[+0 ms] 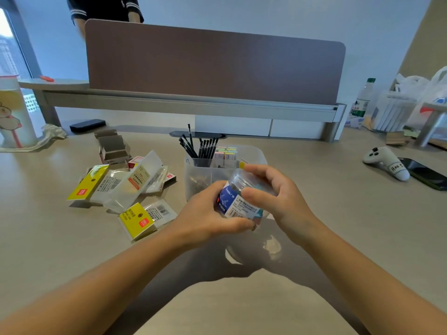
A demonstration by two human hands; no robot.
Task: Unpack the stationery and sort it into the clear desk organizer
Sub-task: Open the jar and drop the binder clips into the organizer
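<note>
I hold a small clear plastic jar point(238, 201) with a blue and white label, tilted, just in front of the clear desk organizer point(193, 175). My left hand point(210, 213) grips the jar's body from below. My right hand point(278, 197) wraps its upper end, fingers on the ribbed top. The organizer holds several black pens point(200, 147) at the back left and pastel sticky notes point(226, 152) at the back right. Opened packaging lies to the left: yellow-headed plastic packs point(89, 183) point(137, 220), clear sleeves point(142, 175) and an open cardboard box point(112, 148).
A brown divider panel point(212, 64) closes the back of the desk. A white game controller point(387, 162) and a dark phone point(425, 174) lie at right, with a bottle point(361, 102) and white bags point(423, 100) behind. A white cup point(13, 112) stands far left. A person stands behind the panel.
</note>
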